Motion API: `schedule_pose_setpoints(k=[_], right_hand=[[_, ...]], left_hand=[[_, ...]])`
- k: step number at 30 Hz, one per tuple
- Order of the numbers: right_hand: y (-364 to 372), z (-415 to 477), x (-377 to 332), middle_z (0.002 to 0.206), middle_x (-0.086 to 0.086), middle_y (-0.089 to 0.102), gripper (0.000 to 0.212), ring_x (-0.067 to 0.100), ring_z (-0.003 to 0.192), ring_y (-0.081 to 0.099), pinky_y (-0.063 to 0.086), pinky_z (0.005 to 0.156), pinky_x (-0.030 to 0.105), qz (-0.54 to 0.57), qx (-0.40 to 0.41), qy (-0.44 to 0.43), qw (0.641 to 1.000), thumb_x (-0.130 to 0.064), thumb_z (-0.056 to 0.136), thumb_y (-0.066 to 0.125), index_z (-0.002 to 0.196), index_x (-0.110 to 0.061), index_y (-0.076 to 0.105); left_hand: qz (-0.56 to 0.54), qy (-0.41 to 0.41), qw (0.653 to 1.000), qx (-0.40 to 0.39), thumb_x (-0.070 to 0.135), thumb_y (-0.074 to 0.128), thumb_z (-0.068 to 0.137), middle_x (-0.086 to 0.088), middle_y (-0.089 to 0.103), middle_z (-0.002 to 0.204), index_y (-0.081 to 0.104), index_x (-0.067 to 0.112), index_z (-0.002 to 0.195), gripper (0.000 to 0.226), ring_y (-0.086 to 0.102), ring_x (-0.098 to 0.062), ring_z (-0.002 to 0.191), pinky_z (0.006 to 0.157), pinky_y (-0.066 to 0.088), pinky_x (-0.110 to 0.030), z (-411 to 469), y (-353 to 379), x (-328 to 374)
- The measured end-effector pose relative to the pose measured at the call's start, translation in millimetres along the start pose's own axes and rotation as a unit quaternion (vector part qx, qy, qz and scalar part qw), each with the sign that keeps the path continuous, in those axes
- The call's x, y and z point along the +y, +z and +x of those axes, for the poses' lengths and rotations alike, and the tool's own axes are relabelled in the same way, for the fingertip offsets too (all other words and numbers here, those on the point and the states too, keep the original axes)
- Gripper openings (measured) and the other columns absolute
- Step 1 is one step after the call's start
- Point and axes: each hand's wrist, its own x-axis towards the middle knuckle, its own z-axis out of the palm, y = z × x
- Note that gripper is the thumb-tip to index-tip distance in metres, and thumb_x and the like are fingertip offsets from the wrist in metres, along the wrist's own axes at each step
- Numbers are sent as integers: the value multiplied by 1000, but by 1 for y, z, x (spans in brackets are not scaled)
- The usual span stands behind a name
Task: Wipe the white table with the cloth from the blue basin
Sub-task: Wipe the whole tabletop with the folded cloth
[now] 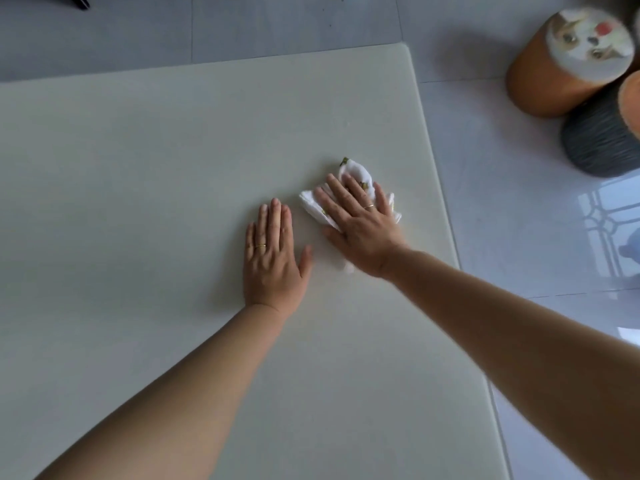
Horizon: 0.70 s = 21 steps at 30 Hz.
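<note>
On the white table (138, 202), right hand (360, 230) flat atop cloth (353, 173), no grip.

Matt white table (138, 202), soft cloth (360, 176)

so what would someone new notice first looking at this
Two bare forearms reach across the big white table, the left hand lying flat and empty. Beside it the right hand presses flat on a crumpled white cloth with small green marks, near the table's right edge. On the pale floor at upper right stand round orange and grey stools.
</note>
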Motion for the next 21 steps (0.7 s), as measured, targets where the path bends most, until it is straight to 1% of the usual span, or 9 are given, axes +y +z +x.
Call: schedule_pose_setpoints(k=[2,6,9,11,13,15,16,19,21], right_hand=[[-9,2,40,159,-2,9,58,20,147,3,-1,116,47,-34,2,-27,999,-45,97,35,149,-33,13],[-22,19,80,160,-3,2,57,16,146,-4,-7,116,47,45,44,218,974,-41,98,29,150,-34,9],[-17,45,39,160,0,-2,58,21,146,-7,-9,114,53,92,63,348,931,-38,97,29,150,-30,7],[-10,51,10,160,-1,-3,59,21,146,-9,-11,113,53,82,53,272,957,-39,97,30,150,-30,7],[-9,45,7,160,-3,-2,57,18,146,-6,-10,113,48,33,21,114,993,-43,98,27,150,-32,7],[-19,43,40,160,-4,2,56,16,147,-3,-7,115,46,-8,-3,6,1000,-45,99,28,150,-34,8],[-22,45,59,160,-4,3,56,16,147,-2,-5,116,46,-22,-3,-1,1000,-44,99,29,150,-35,9],[-34,56,104,160,-4,1,55,15,146,-5,-5,116,47,19,17,147,989,-42,99,27,150,-35,8],[-34,69,102,160,-4,-1,56,16,146,-6,-8,116,47,61,46,272,959,-40,98,26,151,-33,7]], left_hand=[[-13,11,1000,-9,42,26,89,-16,25,154,29,1,145,70,22,-31,143,116,15,-46,3,-4,-1],[-31,29,998,38,37,35,89,-20,46,141,53,1,128,56,39,-36,133,113,23,-51,22,-17,-3],[-31,46,995,77,32,38,90,-20,42,144,51,1,130,52,35,-36,136,113,21,-49,54,-20,0],[-25,33,995,90,28,39,92,-18,35,149,44,1,137,52,29,-34,140,115,16,-47,79,-18,2],[-18,9,996,88,27,37,95,-15,27,154,36,3,142,54,22,-31,143,116,11,-43,104,-15,3],[-8,-9,997,76,29,35,97,-12,19,157,28,6,146,55,16,-28,145,117,6,-41,123,-11,0],[-4,-13,998,69,31,35,97,-11,16,158,25,7,148,57,13,-26,146,117,4,-40,130,-7,-2],[-4,-25,998,49,36,35,98,-9,11,159,18,9,149,61,9,-23,146,118,1,-38,137,2,-3],[-7,-31,998,52,37,36,97,-8,12,159,17,9,150,62,10,-23,146,118,2,-37,135,6,-3]])
